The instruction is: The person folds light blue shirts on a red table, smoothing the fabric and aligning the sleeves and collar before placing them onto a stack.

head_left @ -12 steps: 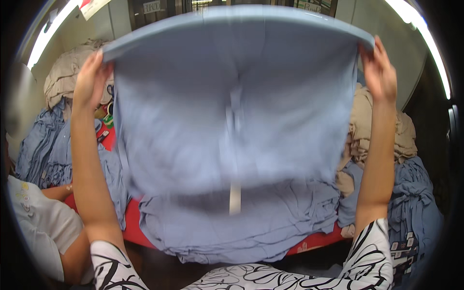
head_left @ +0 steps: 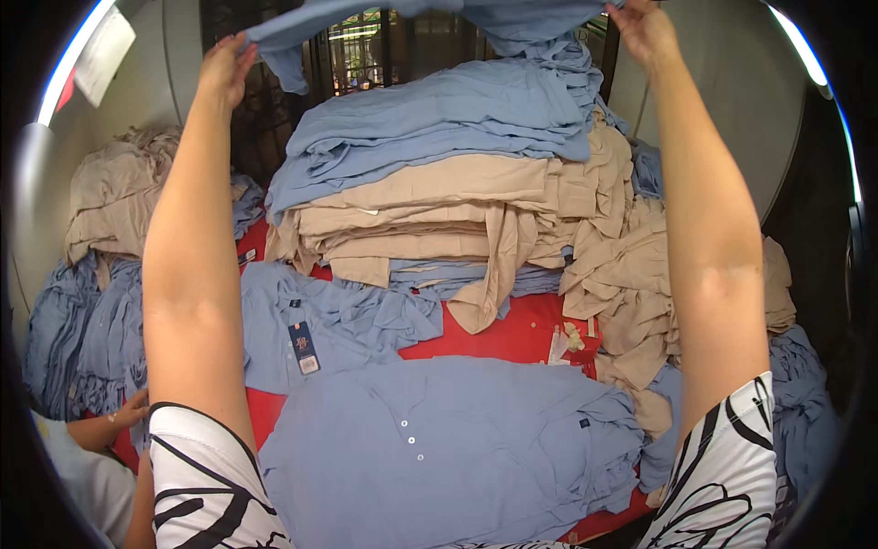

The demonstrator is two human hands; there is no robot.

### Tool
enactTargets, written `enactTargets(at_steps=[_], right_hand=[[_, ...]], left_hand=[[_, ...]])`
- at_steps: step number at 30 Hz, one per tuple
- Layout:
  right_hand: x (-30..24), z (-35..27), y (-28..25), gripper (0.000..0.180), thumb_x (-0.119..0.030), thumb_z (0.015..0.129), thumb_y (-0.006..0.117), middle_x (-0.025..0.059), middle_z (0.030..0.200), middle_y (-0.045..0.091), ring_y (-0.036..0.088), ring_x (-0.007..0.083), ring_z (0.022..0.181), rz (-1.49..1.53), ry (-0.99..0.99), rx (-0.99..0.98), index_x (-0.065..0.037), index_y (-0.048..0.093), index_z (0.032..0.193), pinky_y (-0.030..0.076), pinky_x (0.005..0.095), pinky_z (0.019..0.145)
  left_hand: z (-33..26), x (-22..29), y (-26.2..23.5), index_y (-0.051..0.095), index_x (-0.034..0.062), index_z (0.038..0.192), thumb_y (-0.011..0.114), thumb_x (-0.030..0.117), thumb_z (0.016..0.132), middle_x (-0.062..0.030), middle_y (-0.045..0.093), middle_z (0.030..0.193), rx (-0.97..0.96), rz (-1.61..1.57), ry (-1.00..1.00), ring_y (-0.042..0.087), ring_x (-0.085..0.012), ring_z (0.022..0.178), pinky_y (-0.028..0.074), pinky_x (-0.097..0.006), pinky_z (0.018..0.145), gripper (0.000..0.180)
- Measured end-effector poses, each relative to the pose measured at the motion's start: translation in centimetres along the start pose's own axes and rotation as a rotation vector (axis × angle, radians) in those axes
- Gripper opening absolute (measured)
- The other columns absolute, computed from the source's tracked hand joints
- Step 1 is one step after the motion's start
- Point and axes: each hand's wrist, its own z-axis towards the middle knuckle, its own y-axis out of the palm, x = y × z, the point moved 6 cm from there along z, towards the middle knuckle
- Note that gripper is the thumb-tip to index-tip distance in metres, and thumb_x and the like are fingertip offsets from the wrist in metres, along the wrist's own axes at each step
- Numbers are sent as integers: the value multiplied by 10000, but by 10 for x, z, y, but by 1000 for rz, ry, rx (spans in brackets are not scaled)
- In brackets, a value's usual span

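At the top edge of the view, both arms reach up and forward, holding a light blue cloth garment (head_left: 540, 23) between them. My left hand (head_left: 229, 69) pinches its left end, and a loose flap hangs just beside the fingers. Its right end is gripped by my right hand (head_left: 645, 35). Most of this garment lies beyond the upper edge of the picture. Nearest my body, a flat stack of blue shirts (head_left: 476, 457) rests on the red-covered table (head_left: 485, 334). The top shirt shows a neckline with a short row of white buttons.
Behind lies a tall pile of beige garments (head_left: 412, 183) topped by blue ones (head_left: 439, 110). A blue shirt with a dark tag (head_left: 304, 348) lies left of centre. Beige heaps (head_left: 119, 192) stand at both sides. Another person's arm (head_left: 110, 425) shows at lower left.
The blue garment hung spread before me, hiding the table's middle. Now it is swung up to the picture's top edge, still in both hands, and the piles behind show.
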Motion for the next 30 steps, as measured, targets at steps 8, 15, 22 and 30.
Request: enactTargets(at_steps=[8, 15, 22, 30], right_hand=[[121, -175, -42, 275, -131, 918, 581, 94, 1216, 597, 534, 162, 1110, -724, 461, -44, -22, 624, 1167, 392, 277, 980], [-131, -365, 124, 300, -126, 909, 589, 126, 1226, 601, 553, 202, 1111, -884, 236, -820, -8, 613, 1184, 397, 311, 980], [-242, -507, 178, 293, -95, 906, 576, 133, 1166, 619, 568, 220, 1073, -602, 219, -1342, 5, 610, 1179, 439, 330, 927], [-328, -516, 224, 287, -60, 902, 561, 140, 1098, 640, 585, 240, 1029, -422, -109, -1315, 19, 607, 1174, 486, 350, 867]], left_hand=[[-181, -147, 4, 490, 69, 1380, 687, 374, 863, -106, 506, 1365, -387, 744, -593, 469, -233, 1196, 389, -350, 1015, 632], [-393, 152, 27, 603, -8, 1219, 623, 294, 890, -132, 607, 1255, -1695, 427, -214, 605, -257, 1093, 454, -346, 943, 447], [-493, 120, -77, 616, -12, 1157, 633, 237, 856, -138, 620, 1183, -1465, 1198, -675, 614, -261, 1022, 469, -343, 891, 391], [-475, 134, -78, 632, -17, 1086, 645, 171, 817, -145, 636, 1101, -1177, 1320, -516, 624, -265, 941, 486, -341, 831, 329]])
